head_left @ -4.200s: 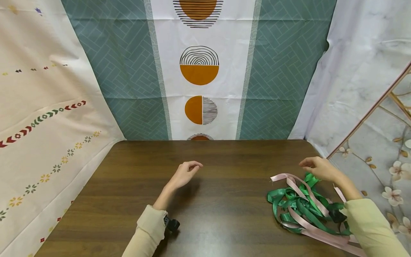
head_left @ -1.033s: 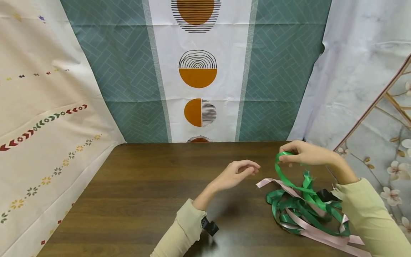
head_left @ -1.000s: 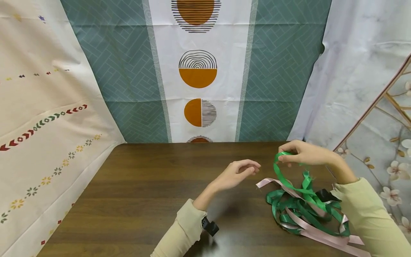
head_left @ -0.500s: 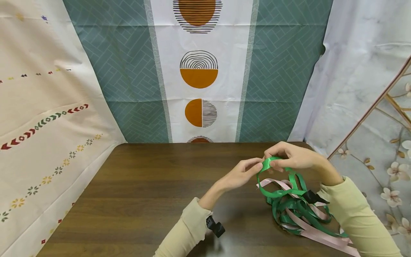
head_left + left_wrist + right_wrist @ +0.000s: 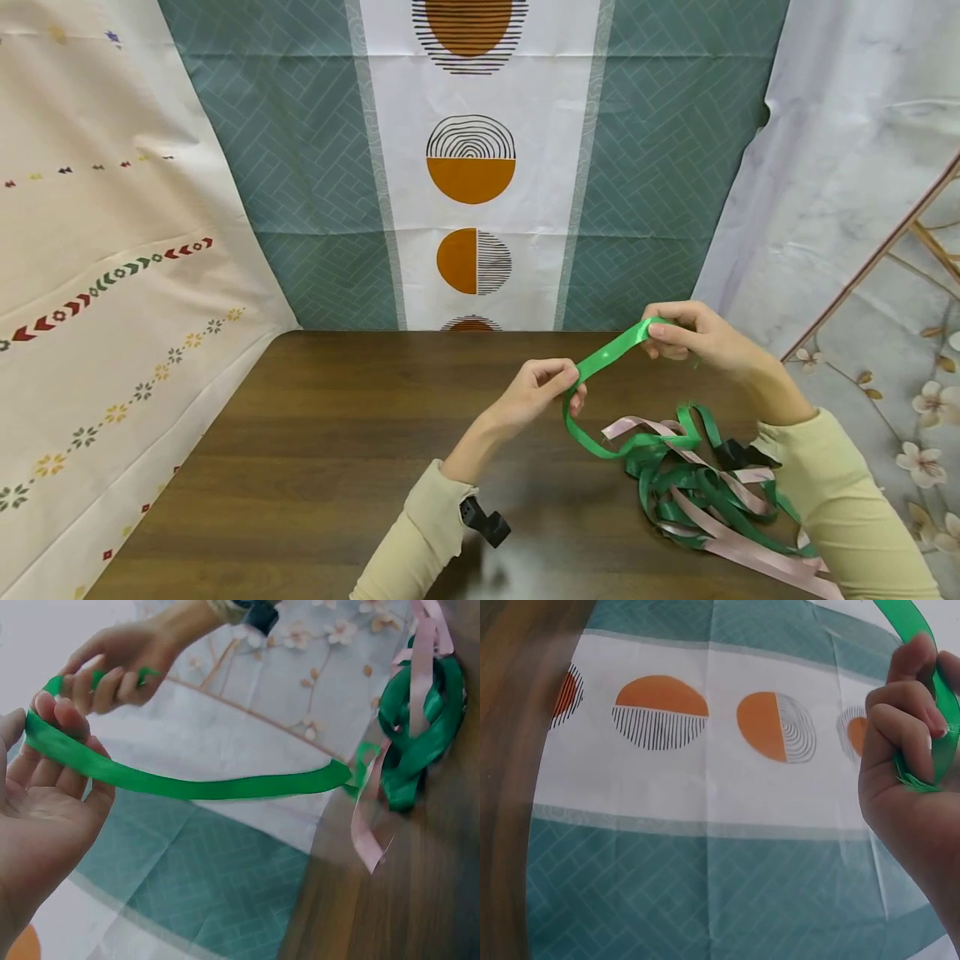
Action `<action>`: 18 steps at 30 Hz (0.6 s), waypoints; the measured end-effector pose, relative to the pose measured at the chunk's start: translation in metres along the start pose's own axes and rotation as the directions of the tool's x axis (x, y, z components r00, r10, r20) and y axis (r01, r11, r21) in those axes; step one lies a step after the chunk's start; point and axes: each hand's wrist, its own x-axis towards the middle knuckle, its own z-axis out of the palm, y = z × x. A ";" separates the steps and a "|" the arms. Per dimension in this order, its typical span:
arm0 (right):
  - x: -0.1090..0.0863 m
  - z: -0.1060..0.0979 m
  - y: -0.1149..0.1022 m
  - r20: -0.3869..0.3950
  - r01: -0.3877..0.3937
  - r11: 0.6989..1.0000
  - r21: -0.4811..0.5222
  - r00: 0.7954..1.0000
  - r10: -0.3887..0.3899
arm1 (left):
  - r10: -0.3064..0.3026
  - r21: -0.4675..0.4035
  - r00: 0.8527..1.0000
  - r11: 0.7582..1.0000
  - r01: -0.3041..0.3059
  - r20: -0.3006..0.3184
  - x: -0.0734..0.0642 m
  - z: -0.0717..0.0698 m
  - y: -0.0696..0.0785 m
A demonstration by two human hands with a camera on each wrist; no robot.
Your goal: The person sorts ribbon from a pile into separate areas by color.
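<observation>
A bright green ribbon (image 5: 606,357) stretches between both hands above the table. My left hand (image 5: 531,393) pinches it between thumb and fingers, and from there it loops down to the pile. Higher and to the right, my right hand (image 5: 701,337) grips the ribbon near its end; the frayed tip (image 5: 916,784) pokes out by the curled fingers in the right wrist view. Below lies a tangle of dark green ribbon (image 5: 675,483) and pink ribbon (image 5: 738,552). In the left wrist view the green ribbon (image 5: 217,787) runs from the left fingers toward that tangle.
The brown wooden table (image 5: 337,467) extends to the left of the ribbons. Patterned cloth (image 5: 315,167) hangs behind it, with a cream cloth (image 5: 112,375) at the left and a flowered one (image 5: 892,367) at the right. Each wrist wears a small black camera (image 5: 491,527).
My left hand has come from the table's middle and taken hold of the green ribbon. My right hand has lifted the ribbon's end from the pile and pulled it up, stretching a length between both hands.
</observation>
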 end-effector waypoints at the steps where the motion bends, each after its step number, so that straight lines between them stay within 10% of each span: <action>1: -0.001 -0.002 0.002 -0.011 0.021 0.999 0.028 1.000 -0.021 | -0.006 0.003 1.000 1.000 0.006 -0.016 -0.002 -0.003 0.000; 18: -0.011 -0.021 0.026 -0.136 0.051 0.958 0.284 0.991 -0.013 | -0.023 0.114 0.994 0.993 0.036 -0.110 -0.038 -0.072 0.027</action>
